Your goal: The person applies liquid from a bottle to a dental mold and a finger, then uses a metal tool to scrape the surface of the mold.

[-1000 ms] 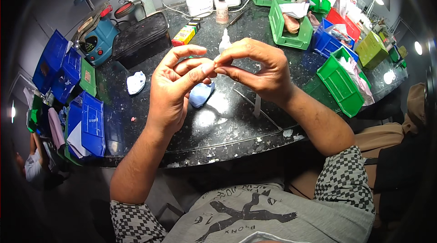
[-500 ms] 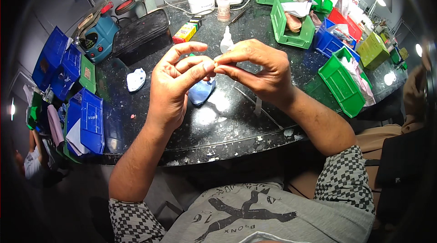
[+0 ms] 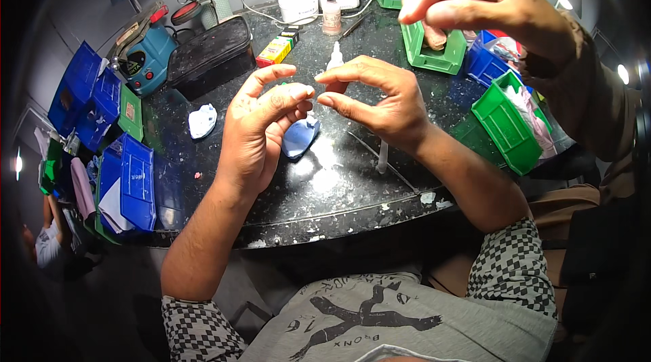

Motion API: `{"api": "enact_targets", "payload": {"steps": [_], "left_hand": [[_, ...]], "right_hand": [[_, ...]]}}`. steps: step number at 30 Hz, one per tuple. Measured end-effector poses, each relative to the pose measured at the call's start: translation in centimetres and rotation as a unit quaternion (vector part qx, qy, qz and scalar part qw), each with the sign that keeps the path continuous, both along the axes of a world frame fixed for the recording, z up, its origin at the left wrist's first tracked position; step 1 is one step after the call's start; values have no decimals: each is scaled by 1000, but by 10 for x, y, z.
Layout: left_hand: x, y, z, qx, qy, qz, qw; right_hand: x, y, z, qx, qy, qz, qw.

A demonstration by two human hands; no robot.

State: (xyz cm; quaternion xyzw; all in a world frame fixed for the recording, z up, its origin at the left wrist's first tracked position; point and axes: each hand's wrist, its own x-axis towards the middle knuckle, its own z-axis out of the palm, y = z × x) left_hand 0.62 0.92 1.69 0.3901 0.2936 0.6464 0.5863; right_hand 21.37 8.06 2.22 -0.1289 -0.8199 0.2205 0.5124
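Head view. The green bin (image 3: 434, 62) to the right holds a pinkish piece (image 3: 434, 39); a co-worker's hand (image 3: 515, 12) hangs in front of its upper part. The tilted green bin (image 3: 505, 130) nearer the person contains pink and white material (image 3: 525, 107). Between them in the picture sits a blue bin (image 3: 479, 69), partly covered, with whitish contents. At the left edge a blue bin (image 3: 140, 185) stands beside a white sheet (image 3: 115, 206). A tool cup (image 3: 220, 8) holds upright implements. The contents of the black box (image 3: 210, 56) cannot be seen.

Left hand (image 3: 261, 114): fingers curled, thumb tip near the fingers; cannot tell whether anything small is pinched. Right hand (image 3: 386, 101): thumb and forefinger parted, nothing visible between them. The blue piece (image 3: 300, 139) lies on the black table (image 3: 271, 209), just beyond the left fingers in the picture; contact cannot be confirmed. The white dropper bottle (image 3: 335, 58) stands behind the right fingertips, partly hidden.
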Motion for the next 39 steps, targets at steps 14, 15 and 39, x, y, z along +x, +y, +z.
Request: {"api": "enact_targets", "payload": {"steps": [14, 15, 39], "left_hand": [[29, 2, 32, 45, 23, 27, 998], [31, 3, 33, 39, 28, 31, 998], [-13, 44, 38, 212, 210, 177, 938]], "right_hand": [[16, 44, -22, 8, -57, -52, 997], [15, 43, -22, -25, -65, -56, 996], [22, 37, -13, -86, -80, -88, 989]]}}
